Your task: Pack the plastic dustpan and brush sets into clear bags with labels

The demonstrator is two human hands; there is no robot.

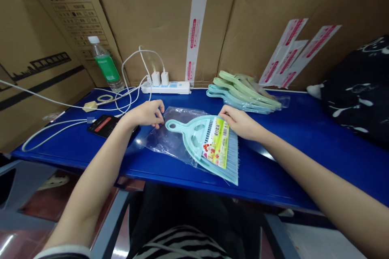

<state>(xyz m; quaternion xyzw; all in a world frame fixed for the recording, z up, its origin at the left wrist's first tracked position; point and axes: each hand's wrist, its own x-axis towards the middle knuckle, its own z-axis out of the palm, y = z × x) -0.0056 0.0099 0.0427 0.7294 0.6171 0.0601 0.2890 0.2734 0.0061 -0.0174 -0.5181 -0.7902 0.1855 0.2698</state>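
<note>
A teal mini dustpan and brush set (pixel 209 145) with a bright paper label lies half inside a clear plastic bag (pixel 168 137) on the blue table (pixel 304 145). My left hand (pixel 147 114) pinches the bag's edge beside the dustpan's handle end, fingers closed. My right hand (pixel 241 123) rests on the set's upper right corner, by the brush bristles, fingers curled against it.
A stack of teal and green dustpan sets (pixel 243 93) lies at the back. A white power strip (pixel 167 86) with chargers and cables, a water bottle (pixel 106 64) and a black phone (pixel 103 125) are at left. A black bag (pixel 361 89) sits right. Cardboard boxes form the back wall.
</note>
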